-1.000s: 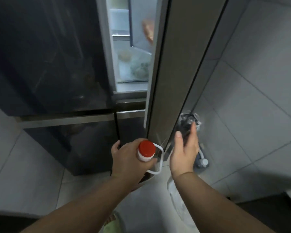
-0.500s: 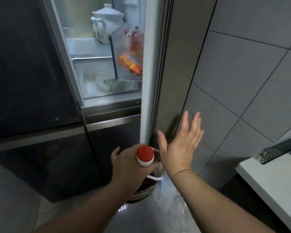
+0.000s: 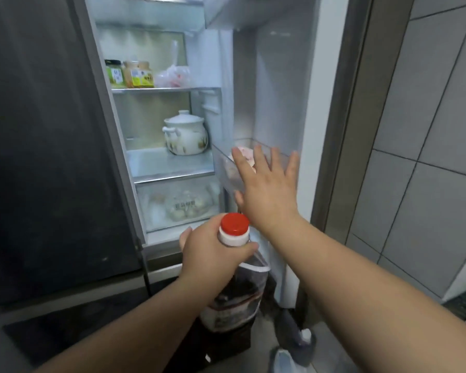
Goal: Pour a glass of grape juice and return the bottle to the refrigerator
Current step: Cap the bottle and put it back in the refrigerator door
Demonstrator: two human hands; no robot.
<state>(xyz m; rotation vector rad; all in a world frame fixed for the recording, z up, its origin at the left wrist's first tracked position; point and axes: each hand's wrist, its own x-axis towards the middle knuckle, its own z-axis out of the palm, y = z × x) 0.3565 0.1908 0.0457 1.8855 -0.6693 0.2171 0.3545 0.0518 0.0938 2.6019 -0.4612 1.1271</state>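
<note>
My left hand (image 3: 213, 251) grips the neck of the grape juice bottle (image 3: 234, 300), a big clear bottle of dark juice with a red cap (image 3: 234, 224), held low in front of the refrigerator. My right hand (image 3: 267, 187) is spread open with straight fingers against the inner side of the open right refrigerator door (image 3: 277, 103), at the level of its door bin (image 3: 232, 170). The lit refrigerator interior (image 3: 162, 162) lies behind the bottle.
Inside, two jars (image 3: 129, 74) and a plastic bag (image 3: 174, 76) sit on the upper shelf, a white lidded pot (image 3: 184, 134) on the middle shelf, bagged food in the drawer (image 3: 183, 205). The dark left door (image 3: 43, 144) is closed. Grey tiled wall (image 3: 428, 157) stands right.
The right door has swung much wider, showing more shelves. My right hand moved up from the door's edge onto its inner side. The bottle stayed low in my left hand.
</note>
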